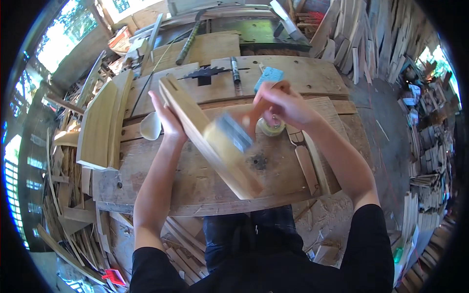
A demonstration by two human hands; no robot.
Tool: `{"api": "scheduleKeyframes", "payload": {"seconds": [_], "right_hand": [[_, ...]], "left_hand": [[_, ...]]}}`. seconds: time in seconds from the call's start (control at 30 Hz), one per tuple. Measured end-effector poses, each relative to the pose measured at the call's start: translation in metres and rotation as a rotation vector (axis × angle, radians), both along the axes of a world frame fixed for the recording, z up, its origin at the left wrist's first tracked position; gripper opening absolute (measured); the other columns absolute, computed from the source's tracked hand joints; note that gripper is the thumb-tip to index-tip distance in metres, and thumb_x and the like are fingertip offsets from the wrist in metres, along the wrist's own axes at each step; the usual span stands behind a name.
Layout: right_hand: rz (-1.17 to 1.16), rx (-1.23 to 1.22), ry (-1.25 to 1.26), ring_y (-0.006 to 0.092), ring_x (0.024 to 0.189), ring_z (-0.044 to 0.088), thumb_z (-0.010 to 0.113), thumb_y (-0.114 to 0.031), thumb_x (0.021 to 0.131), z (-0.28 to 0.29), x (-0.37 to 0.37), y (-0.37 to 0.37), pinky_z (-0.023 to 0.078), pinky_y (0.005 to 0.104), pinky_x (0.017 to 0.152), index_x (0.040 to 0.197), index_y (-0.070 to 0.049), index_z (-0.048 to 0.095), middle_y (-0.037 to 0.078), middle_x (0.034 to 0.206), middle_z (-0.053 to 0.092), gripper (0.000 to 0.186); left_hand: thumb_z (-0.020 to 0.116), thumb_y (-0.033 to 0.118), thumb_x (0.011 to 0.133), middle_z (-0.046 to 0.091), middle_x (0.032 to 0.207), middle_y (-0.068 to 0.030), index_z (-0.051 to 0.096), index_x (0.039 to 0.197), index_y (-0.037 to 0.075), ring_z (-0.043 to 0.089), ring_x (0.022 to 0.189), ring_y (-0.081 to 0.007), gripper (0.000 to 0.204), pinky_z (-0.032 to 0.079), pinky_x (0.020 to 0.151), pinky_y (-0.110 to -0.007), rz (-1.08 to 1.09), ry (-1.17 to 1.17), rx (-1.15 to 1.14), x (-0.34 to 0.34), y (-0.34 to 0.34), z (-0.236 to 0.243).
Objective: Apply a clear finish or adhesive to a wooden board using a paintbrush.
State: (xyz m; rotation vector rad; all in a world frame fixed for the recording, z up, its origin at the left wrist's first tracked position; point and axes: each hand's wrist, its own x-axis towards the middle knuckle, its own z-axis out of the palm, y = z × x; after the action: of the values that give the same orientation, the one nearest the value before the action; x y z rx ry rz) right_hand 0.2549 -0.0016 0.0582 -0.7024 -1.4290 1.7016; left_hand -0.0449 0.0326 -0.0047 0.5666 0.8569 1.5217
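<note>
A long pale wooden board (pixel 225 167) stands tilted over the workbench, slanting from upper left to lower right. My left hand (pixel 171 119) grips it near its upper end, with the thumb raised along the side. In my right hand (pixel 286 105) is a wide paintbrush (pixel 234 133) with an orange-brown handle, a metal ferrule and pale bristles. The blurred bristles lie against the board's face about midway along it. Just below my right hand sits a small jar (pixel 271 128) with yellowish contents, partly hidden by the fingers. A white cup (pixel 150 127) rests beside my left wrist.
Several thick boards (pixel 97 129) stand at the bench's left end. A blue sponge-like block (pixel 269 78), a dark tube (pixel 235 71) and a toothed blade (pixel 207 73) lie farther back. A brown flat tool (pixel 306 168) lies at right on the workbench (pixel 161 195). Wood scraps surround the bench.
</note>
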Motion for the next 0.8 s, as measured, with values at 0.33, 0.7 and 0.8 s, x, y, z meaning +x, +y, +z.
{"api": "scheduleKeyframes", "payload": {"seconds": [0.33,0.7,0.8], "right_hand": [[-0.054,0.134,-0.069,0.0049,0.057,0.051,0.06,-0.029,0.103,-0.006,0.007,0.002,0.038,0.021,0.05,0.089,-0.007,0.068,-0.001,0.069,0.059,0.028],[-0.172,0.116,-0.024,0.003,0.055,0.046,0.06,-0.035,0.102,-0.011,0.017,0.012,0.033,0.0188,0.049,0.078,-0.009,0.065,-0.004,0.067,0.056,0.036],[-0.058,0.116,-0.189,0.004,0.048,0.043,0.062,-0.039,0.1,-0.013,0.011,0.008,0.032,0.0207,0.046,0.075,-0.008,0.066,-0.004,0.06,0.055,0.04]], "left_hand": [[0.045,0.086,0.086,0.057,0.077,-0.0049,0.057,0.104,0.01,0.059,0.064,-0.0205,0.079,0.049,0.056,-0.034,0.053,-0.017,0.091,-0.009,0.018,-0.012],[0.041,0.067,0.1,0.059,0.119,-0.0063,0.052,0.137,0.016,0.059,0.107,-0.0236,0.065,0.048,0.095,-0.04,0.272,0.084,0.095,-0.003,0.01,0.005],[0.039,0.068,0.101,0.055,0.133,-0.0074,0.046,0.145,0.014,0.055,0.12,-0.025,0.071,0.043,0.104,-0.04,0.287,0.121,0.156,-0.019,0.025,-0.008]]}}
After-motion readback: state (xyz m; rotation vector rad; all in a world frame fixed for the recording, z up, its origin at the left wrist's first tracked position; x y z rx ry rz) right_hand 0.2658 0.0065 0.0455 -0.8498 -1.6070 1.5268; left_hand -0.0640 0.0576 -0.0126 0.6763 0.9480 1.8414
